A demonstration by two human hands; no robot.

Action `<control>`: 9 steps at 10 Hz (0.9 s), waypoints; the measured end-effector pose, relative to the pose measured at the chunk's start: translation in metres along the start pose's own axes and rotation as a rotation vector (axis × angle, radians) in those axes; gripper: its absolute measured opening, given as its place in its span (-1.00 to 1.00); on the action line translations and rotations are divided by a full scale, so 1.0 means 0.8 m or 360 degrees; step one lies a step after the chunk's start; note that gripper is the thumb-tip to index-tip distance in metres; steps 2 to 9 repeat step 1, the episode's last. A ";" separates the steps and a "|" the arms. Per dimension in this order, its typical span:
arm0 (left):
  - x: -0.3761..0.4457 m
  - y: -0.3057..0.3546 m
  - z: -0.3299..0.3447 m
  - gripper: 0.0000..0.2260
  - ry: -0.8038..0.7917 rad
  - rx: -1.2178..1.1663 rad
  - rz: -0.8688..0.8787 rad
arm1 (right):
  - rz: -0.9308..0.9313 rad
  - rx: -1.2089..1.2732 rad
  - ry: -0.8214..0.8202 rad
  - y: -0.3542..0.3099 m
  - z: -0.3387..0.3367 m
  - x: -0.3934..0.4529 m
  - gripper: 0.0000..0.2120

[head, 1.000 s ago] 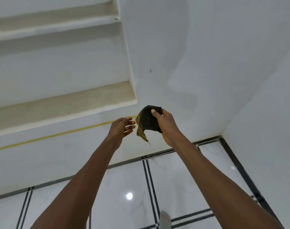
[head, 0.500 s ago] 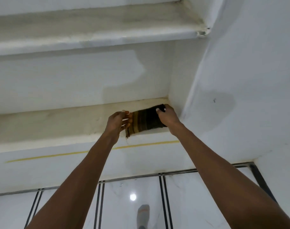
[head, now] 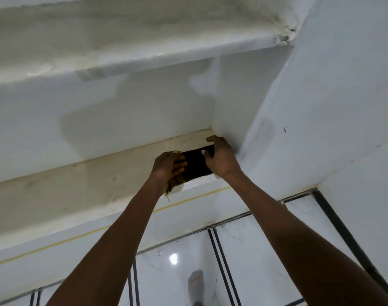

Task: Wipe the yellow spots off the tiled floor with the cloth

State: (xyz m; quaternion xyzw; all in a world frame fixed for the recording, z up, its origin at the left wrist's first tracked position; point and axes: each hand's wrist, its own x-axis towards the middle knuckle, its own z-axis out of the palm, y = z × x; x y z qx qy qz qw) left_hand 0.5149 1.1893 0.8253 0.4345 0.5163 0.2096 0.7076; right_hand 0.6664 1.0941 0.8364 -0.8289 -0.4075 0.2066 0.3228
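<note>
A dark cloth [head: 196,165] with yellow-brown stripes lies stretched flat on the lower stone shelf [head: 78,186], close to the shelf's right end. My left hand [head: 167,171] grips its left, frayed end at the shelf's front edge. My right hand [head: 221,159] presses on its right end, next to the wall corner. The glossy white tiled floor [head: 255,257] with black lines shows below my arms. No yellow spots are visible on the tiles in view.
A second shelf [head: 122,36] runs above. A white wall [head: 332,107] closes the right side. A thin yellow line [head: 56,242] runs along the face below the lower shelf. My foot in a grey sock [head: 196,283] stands on the floor.
Both hands have carried the cloth from mid-air onto the lower shelf and spread it flat there. The view has come closer to the shelf corner.
</note>
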 end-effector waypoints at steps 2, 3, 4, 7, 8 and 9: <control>-0.009 -0.009 0.009 -0.85 -0.0035 0.0049 0.0065 | -0.0009 0.0382 0.0081 0.007 -0.015 -0.024 -0.69; -0.009 -0.009 0.009 -0.85 -0.0035 0.0049 0.0065 | -0.0009 0.0382 0.0081 0.007 -0.015 -0.024 -0.69; -0.009 -0.009 0.009 -0.85 -0.0035 0.0049 0.0065 | -0.0009 0.0382 0.0081 0.007 -0.015 -0.024 -0.69; -0.009 -0.009 0.009 -0.85 -0.0035 0.0049 0.0065 | -0.0009 0.0382 0.0081 0.007 -0.015 -0.024 -0.69; -0.009 -0.009 0.009 -0.85 -0.0035 0.0049 0.0065 | -0.0009 0.0382 0.0081 0.007 -0.015 -0.024 -0.69; -0.009 -0.009 0.009 -0.85 -0.0035 0.0049 0.0065 | -0.0009 0.0382 0.0081 0.007 -0.015 -0.024 -0.69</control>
